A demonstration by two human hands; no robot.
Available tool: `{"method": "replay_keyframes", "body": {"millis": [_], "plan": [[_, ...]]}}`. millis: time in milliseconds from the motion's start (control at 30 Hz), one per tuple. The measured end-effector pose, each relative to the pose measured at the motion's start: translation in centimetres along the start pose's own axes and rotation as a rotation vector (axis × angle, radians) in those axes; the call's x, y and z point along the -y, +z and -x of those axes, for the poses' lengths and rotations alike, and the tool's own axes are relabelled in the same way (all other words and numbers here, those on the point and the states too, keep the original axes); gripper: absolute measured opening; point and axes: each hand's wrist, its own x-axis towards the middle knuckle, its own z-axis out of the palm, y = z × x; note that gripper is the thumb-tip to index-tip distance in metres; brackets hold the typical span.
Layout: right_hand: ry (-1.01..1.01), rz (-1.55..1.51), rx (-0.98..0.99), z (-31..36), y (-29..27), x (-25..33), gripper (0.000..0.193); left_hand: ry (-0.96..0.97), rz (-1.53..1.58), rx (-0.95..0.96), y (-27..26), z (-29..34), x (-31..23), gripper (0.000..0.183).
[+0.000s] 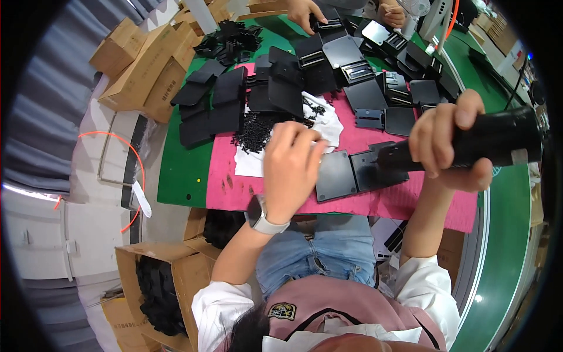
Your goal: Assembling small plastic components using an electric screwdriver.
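My right hand (pixel 448 141) is wrapped round a thick black electric screwdriver (pixel 498 139), held sideways. Its narrower front end is over a hinged black plastic plate piece (pixel 336 176), which lies unfolded on the pink mat near the table's front edge. My left hand (pixel 291 167), with a watch on its wrist, is just left of that piece. Its fingers are bent together, and whatever is between them is too small to make out. Beside and partly behind it is a heap of small black screws (pixel 253 134) on a white cloth (pixel 249 164).
Black plates (pixel 227 97) are stacked behind the screws, and more hinged assemblies (pixel 366 97) spread to the right. A pile of small black parts (pixel 229 41) is at the far left. Across the table a co-worker's hand (pixel 305 14) touches a black part. Cardboard boxes (pixel 158 252) stand left.
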Motion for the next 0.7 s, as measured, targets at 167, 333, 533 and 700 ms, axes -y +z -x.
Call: {"method": "replay_keyframes", "body": {"millis": [167,333,533,700], "plan": [[-0.015,-0.055,-0.011,0.6,-0.2,-0.2,0.053,-0.121,-0.359,0.14,-2.8,0.3,2.5,0.009],[0.022,0.001,-0.102,0.9,0.3,-0.4,0.053,-0.089,-0.316,0.082,-2.5,0.4,4.0,0.008],[0.037,-0.009,-0.115,0.9,0.3,-0.9,0.052,-0.066,-0.332,0.145,-2.8,-0.1,3.5,0.01],[0.099,0.059,-0.222,0.9,1.2,-1.1,0.046,-0.045,-0.309,0.099,-1.6,0.0,3.5,0.014]]}}
